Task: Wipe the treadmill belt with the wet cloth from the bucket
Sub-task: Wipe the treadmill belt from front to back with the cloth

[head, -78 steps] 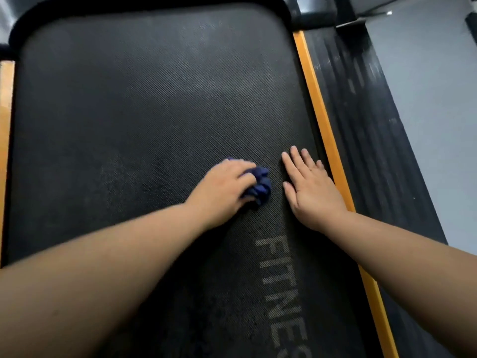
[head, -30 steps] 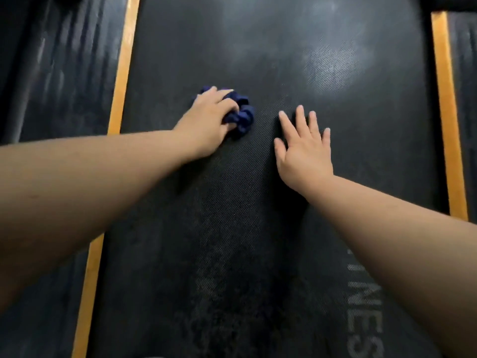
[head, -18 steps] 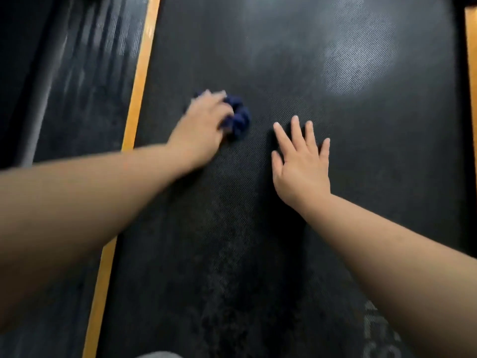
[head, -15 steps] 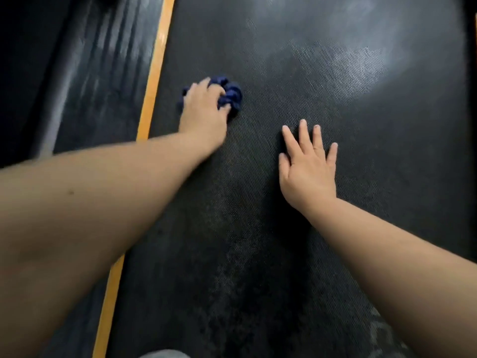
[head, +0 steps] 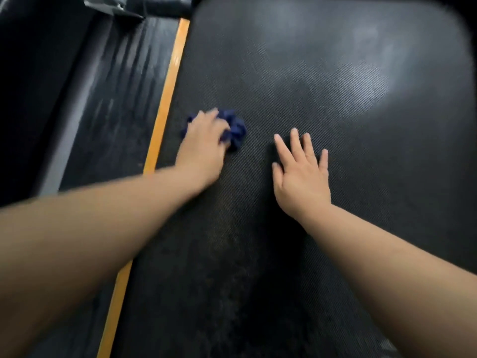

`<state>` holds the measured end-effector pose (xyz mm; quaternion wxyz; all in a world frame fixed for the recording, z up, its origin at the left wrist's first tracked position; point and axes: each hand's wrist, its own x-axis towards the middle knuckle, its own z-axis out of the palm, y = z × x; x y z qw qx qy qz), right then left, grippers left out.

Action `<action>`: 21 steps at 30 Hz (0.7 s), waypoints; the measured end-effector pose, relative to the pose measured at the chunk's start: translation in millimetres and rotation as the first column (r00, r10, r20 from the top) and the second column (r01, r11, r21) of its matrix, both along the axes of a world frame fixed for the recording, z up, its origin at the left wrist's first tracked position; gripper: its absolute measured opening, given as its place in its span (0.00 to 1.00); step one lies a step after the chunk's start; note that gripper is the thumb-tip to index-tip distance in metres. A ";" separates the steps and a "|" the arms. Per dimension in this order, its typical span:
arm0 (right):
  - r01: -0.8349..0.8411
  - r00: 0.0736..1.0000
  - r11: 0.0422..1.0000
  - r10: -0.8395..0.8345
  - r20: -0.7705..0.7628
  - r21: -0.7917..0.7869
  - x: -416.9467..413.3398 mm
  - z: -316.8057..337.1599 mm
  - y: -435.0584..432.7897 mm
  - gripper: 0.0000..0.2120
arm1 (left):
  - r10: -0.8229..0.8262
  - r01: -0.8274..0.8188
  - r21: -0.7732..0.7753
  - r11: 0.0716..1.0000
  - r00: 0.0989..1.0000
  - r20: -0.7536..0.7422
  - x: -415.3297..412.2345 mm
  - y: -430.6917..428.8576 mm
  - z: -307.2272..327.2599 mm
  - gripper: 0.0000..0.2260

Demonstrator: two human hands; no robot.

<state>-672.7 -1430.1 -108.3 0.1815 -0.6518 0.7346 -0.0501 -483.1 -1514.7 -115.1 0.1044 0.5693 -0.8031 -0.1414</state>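
The black textured treadmill belt (head: 322,104) fills most of the view. My left hand (head: 204,146) grips a bunched dark blue cloth (head: 236,130) and presses it on the belt near the left edge; the hand is motion-blurred. My right hand (head: 300,171) lies flat on the belt to the right of the cloth, fingers straight and spread, holding nothing. The bucket is not in view.
An orange strip (head: 165,99) runs along the belt's left edge, with the ribbed black side rail (head: 111,94) and a grey frame bar (head: 69,120) beyond it. The belt's far end curves under dark machine parts (head: 154,6) at the top.
My left hand has carried the cloth across the belt from near the right strip to beside the left strip. My right hand stays flat on the belt. The view has shifted left.
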 end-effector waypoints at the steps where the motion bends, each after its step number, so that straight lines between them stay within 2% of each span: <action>1: 0.002 1.000 1.000 -0.002 -0.008 0.011 -2.0 -1.2 -0.7 0.25 | -0.071 0.071 -0.005 0.997 0.997 -0.011 8.1 26.0 -2.6 0.11; 4: -0.035 0.996 0.999 0.033 -0.080 -0.019 -6.8 -10.1 7.2 0.26 | -0.333 0.332 0.070 0.941 0.943 0.004 31.0 94.1 -3.6 0.16; 6: -0.049 0.992 0.999 0.046 -0.118 -0.018 -7.1 -14.4 11.4 0.27 | -0.411 0.408 0.056 0.911 0.911 0.043 40.0 73.8 -7.7 0.18; 7: -0.053 0.991 0.999 0.051 -0.128 -0.013 -6.8 -16.7 11.6 0.27 | -0.358 0.358 0.012 0.934 0.932 0.048 36.9 53.3 -7.3 0.19; 9: -0.054 0.990 0.998 0.052 -0.129 -0.011 -7.1 -20.0 11.2 0.27 | -0.148 0.152 -0.035 0.988 0.984 0.096 25.7 2.7 -5.9 0.20; 11: -0.052 0.991 0.998 0.050 -0.123 -0.020 -5.9 -20.8 11.8 0.27 | 0.049 -0.050 0.003 0.999 0.987 0.150 19.0 -33.8 0.4 0.21; 12: -0.047 0.991 0.998 0.044 -0.123 -0.028 -5.1 -20.1 11.4 0.27 | 0.084 -0.085 -0.002 0.996 0.981 0.175 20.1 -37.7 3.3 0.21; 14: -0.040 0.993 0.999 0.037 -0.115 -0.020 -4.1 -16.5 11.3 0.27 | 0.011 -0.008 -0.015 1.000 0.966 0.256 30.7 -11.1 7.8 0.22; 18: -0.037 0.994 0.999 0.037 -0.100 0.003 -6.3 -15.4 10.8 0.27 | -0.260 0.240 0.103 0.965 0.914 0.312 69.6 79.5 8.5 0.25; 19: -0.029 0.994 0.999 0.027 -0.105 -0.016 -6.0 -16.0 11.0 0.27 | -0.309 0.296 0.090 0.951 0.894 0.324 74.8 71.6 4.9 0.23; 21: -0.027 0.992 0.999 0.023 -0.120 -0.029 -4.9 -18.4 12.4 0.28 | -0.287 0.317 -0.029 0.948 0.891 0.352 64.5 36.5 2.2 0.20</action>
